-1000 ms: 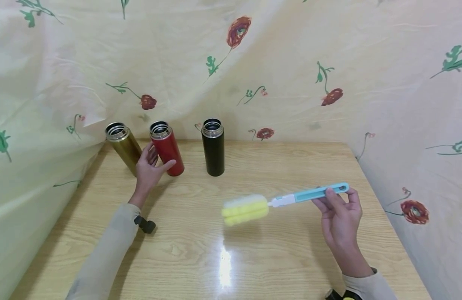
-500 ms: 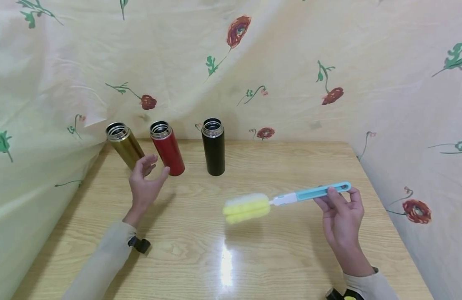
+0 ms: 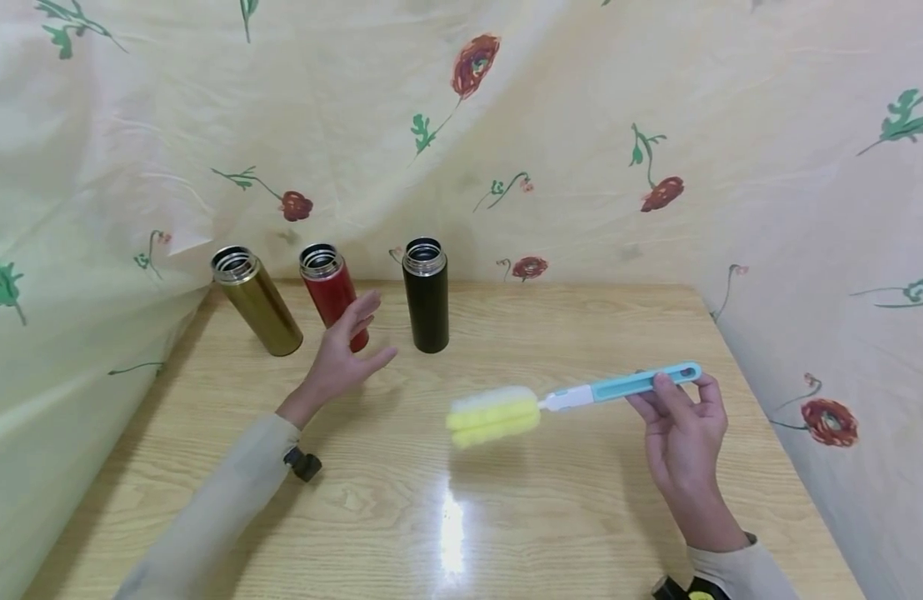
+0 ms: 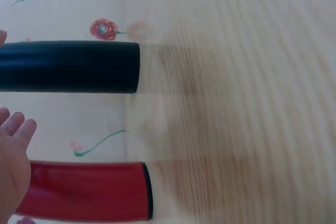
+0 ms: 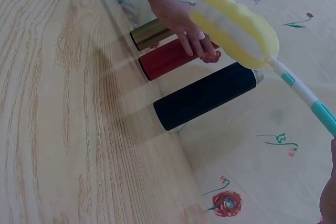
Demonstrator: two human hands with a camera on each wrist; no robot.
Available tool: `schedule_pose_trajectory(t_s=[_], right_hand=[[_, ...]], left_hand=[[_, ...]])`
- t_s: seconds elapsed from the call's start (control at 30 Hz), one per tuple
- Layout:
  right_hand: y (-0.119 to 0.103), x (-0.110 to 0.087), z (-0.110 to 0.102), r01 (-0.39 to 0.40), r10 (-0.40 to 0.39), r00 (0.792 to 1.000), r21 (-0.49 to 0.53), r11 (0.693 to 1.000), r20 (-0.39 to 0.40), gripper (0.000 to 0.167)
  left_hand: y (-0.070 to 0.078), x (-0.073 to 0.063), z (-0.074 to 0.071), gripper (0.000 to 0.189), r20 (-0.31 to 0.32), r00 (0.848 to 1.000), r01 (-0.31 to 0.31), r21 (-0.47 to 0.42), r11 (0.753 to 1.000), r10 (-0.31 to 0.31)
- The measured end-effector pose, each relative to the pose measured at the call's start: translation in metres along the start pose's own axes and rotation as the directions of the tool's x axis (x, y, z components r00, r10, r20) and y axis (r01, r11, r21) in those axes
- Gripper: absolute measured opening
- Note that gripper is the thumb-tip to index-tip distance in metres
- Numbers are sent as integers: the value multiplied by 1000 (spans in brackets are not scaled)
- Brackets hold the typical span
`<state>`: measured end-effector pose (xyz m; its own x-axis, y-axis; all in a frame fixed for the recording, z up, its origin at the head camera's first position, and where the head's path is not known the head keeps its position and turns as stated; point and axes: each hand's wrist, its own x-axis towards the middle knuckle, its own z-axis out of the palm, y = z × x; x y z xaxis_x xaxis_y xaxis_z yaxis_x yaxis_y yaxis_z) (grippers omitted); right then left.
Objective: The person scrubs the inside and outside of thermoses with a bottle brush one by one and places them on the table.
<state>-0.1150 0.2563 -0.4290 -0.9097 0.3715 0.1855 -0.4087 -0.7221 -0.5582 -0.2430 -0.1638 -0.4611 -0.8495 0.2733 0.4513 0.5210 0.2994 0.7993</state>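
My left hand [image 3: 340,358] hovers with spread fingers in front of the red bottle [image 3: 328,293], partly hiding it, with the black bottle [image 3: 427,304] just to its right. It holds nothing. To the left stands a gold bottle [image 3: 261,307]. All three bottles are upright with no lids on. On the right, my right hand [image 3: 685,442] pinches the blue handle of a bottle brush [image 3: 634,385] between thumb and fingers. The brush's yellow and white sponge head [image 3: 494,417] points left, above the table. In the left wrist view the black bottle [image 4: 73,67] and red bottle [image 4: 94,190] show their lower ends.
The wooden table [image 3: 551,517] is backed and flanked by a pale floral cloth [image 3: 581,100]. The bottles stand near the table's back edge, close to that cloth. A bright light reflection lies on the table's front middle.
My left hand has drawn back from between the gold and red bottles, then moved right to in front of the red one. The right hand and brush have hardly moved.
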Motion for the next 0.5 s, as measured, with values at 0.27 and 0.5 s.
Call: schedule_pose_trajectory(t_s=[0.27,0.5], right_hand=[[-1,3,-3,28,-28,999,-28,999,-27,18],[-2,4,-6,46,-47,998,-26,999,-33,20]], left_hand=[[-13,30,19,93,39,998,49,-60,997,-47],[-25,42,32,97,45,997,75,-125,989,-70]])
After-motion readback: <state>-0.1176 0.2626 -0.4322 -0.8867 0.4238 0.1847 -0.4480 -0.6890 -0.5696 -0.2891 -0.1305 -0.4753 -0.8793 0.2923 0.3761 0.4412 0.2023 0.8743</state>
